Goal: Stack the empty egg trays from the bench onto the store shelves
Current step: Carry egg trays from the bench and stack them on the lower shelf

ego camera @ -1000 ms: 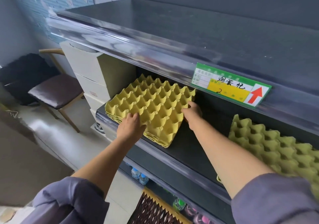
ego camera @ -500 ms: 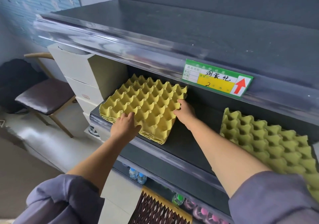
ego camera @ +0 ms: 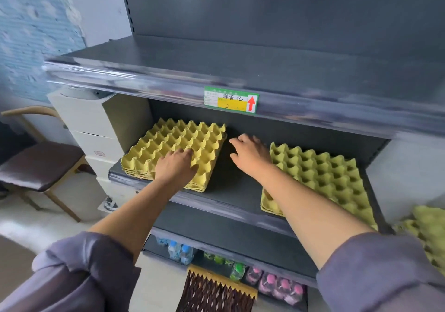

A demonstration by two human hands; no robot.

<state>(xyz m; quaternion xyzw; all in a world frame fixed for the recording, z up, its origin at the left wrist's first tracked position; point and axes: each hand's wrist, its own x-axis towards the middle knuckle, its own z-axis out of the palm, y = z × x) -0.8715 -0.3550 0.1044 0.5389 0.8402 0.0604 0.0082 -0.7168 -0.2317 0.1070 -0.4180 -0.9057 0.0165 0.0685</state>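
Where the egg trays lie: both stacks are on the middle shelf point(ego camera: 231, 191), a yellow stack point(ego camera: 168, 140) at centre left of the frame and a greener stack point(ego camera: 320, 179) at centre right, well apart with bare shelf between them. Further trays point(ego camera: 428, 234) show at the lower right edge, and we cannot tell what carries them.
Left hand point(ego camera: 177, 165): palm down on the near right part of the yellow stack, grip spread flat across the peaks, pinching nothing.
Right hand point(ego camera: 250, 153): over the bare gap, just beside the greener stack's far left corner; we cannot tell if it touches. Its grip is loosely spread and holds nothing.
Step in hand: we judge it to be settling and squaring the yellow stack.
Doing it well: we would press evenly so the cups nest fully, then nudge the right edge with flat fingers to bring the stack's front parallel to the shelf lip. The trays look like moulded pulp, so we would keep the pressure light.
Price label point(ego camera: 231, 99): clipped to the rail of the upper shelf point(ego camera: 240, 71), upper centre. It has a green border, a yellow field, handwritten characters that look like 鸡蛋托 with a 2 beneath, and a red up-arrow at its right end. The small print is blurred.
Other writing: a red mark on the white cartons point(ego camera: 96, 128) at left is too small to read, and the bottles point(ego camera: 179, 251) low in the frame show no legible brand.
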